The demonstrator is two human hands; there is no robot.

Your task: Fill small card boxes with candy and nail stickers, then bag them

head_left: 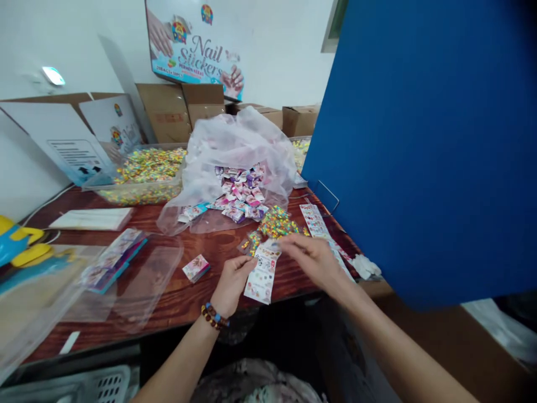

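My left hand (232, 280), with a beaded bracelet at its wrist, pinches the left edge of a white printed sticker sheet (260, 282). The sheet hangs at a tilt above the table's front edge. At its upper right end is my right hand (312, 257), fingers drawn together and a little blurred; what they pinch cannot be made out. Just beyond the sheet lie small clear packets of colourful candies (277, 223). A small folded pink-and-white packet (196, 268) rests on the wood left of my left hand.
Behind, a translucent plastic bag (201, 151) spills small printed packets (241, 193). A clear bin (138, 193) of candy packets stands left. More sticker strips (314, 221) lie right, beside a big blue panel (419, 140). A clear plastic tray (145, 285) and cardboard boxes (168, 112) are also around.
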